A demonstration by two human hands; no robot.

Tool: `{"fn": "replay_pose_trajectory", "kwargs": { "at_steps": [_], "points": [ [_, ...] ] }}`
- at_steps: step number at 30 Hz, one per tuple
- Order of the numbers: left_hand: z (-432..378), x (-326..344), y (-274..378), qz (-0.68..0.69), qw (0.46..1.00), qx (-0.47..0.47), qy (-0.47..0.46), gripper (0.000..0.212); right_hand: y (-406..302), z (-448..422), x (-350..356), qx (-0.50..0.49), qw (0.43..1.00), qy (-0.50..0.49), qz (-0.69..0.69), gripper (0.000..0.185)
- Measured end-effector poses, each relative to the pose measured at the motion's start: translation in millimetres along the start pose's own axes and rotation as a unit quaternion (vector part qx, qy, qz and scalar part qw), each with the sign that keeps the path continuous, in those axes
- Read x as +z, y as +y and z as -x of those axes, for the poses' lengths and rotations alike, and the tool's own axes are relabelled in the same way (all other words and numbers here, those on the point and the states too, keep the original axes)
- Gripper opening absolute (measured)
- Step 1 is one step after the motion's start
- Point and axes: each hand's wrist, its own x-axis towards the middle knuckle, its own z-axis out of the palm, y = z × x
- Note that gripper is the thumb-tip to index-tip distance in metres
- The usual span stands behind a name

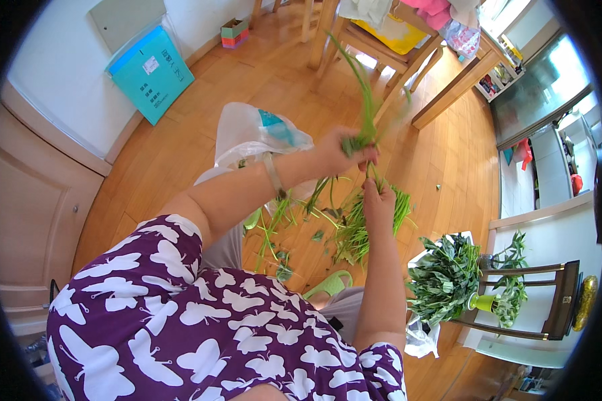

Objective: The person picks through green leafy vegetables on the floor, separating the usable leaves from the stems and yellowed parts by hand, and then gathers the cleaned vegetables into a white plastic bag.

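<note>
My left hand (348,148), somewhat blurred by motion, is closed around the upper part of some long green stems (363,100), with leaves bunched at the fingers. Just below it my right hand (380,200) grips the lower part of the same stems. Under my right hand a pile of cut green stems (351,230) lies on the wooden floor. Looser stems (276,220) and fallen leaves (284,272) are scattered to its left. A white plastic bag (241,130) stands open beyond my left forearm, partly hidden by it.
At the right, a heap of leafy greens (441,280) rests beside a small potted plant (484,302) and a dark wooden chair (557,301). A wooden chair (381,47) and table (456,82) stand ahead. A blue folder-like packet (153,75) leans against the left wall. A green slipper (333,284) is below.
</note>
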Motion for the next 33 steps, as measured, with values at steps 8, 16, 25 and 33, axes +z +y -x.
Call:
{"fn": "replay_pose_trajectory", "kwargs": {
  "at_steps": [8,16,25,33],
  "points": [
    [25,20,-11,-0.195,0.962,0.183,-0.053,0.009,16,-18,0,-0.019,0.994,0.018,-0.104,0.014],
    [8,18,-8,0.206,0.971,-0.079,0.094,0.021,-30,2,-10,-0.010,0.942,0.095,-0.322,0.013],
    [29,47,11,0.015,0.999,-0.036,-0.033,0.018,-35,-10,-32,-0.026,0.894,0.182,-0.408,0.019],
    [24,10,23,0.031,0.995,-0.100,-0.007,0.017,-50,2,-91,-0.086,0.923,0.250,-0.280,0.018]
  ]
}}
